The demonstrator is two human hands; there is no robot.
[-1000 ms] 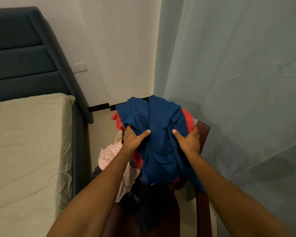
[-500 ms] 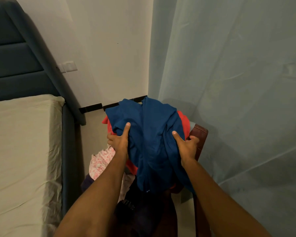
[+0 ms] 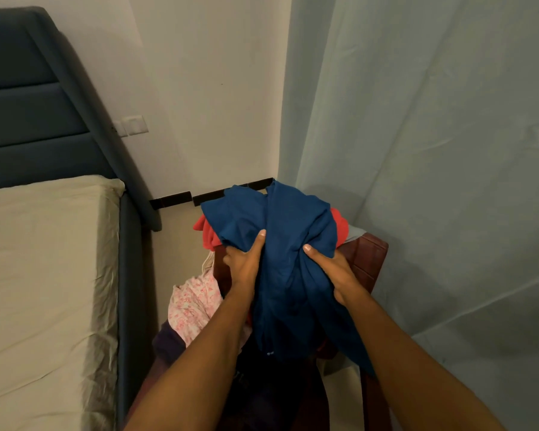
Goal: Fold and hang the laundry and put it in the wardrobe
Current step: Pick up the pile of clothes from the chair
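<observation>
Head view
Left hand (image 3: pixel 241 264): forearm reaches up from lower centre; fingers curled into the left side of the blue garment (image 3: pixel 280 259), thumb pressed up along the cloth.
Right hand (image 3: pixel 332 267): forearm enters from lower right; fingers closed around a bunched fold on the garment's right side, thumb on top.
Blue garment: crumpled, gripped between both hands, on top of the pile over the wooden chair (image 3: pixel 367 256).
Pile: red cloth (image 3: pixel 207 233) under the blue; pink floral cloth (image 3: pixel 193 303) hangs at left, dark clothes below.
Edges: bed (image 3: pixel 44 259) with padded headboard (image 3: pixel 31 113) close on the left; curtain (image 3: pixel 433 150) just beside the chair on the right.
Open room: narrow floor strip between bed and chair.
</observation>
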